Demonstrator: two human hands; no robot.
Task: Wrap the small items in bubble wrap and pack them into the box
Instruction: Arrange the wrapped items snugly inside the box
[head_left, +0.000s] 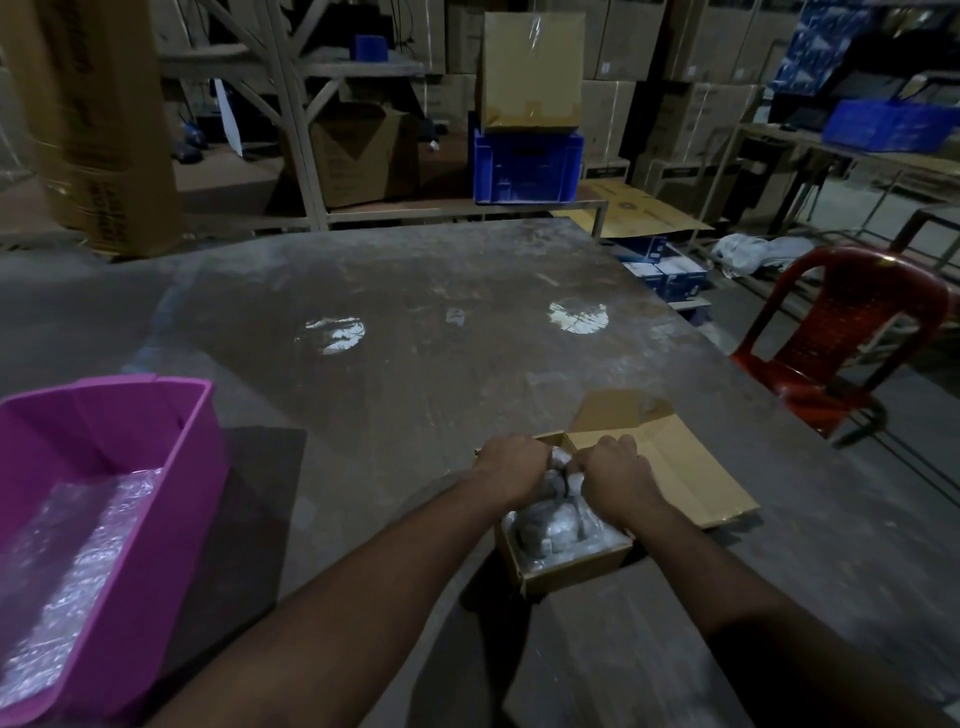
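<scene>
Both your left hand and right hand grip the clear bubble-wrapped bundle inside the small brown cardboard box; press evenly; keep wrap tucked below its rim.

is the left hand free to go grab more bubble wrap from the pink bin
Probably not yet. The left hand is busy gripping the wrapped bundle in the cardboard box, alongside the right hand. Once it lets go, nothing lies between it and the pink bin.
</scene>
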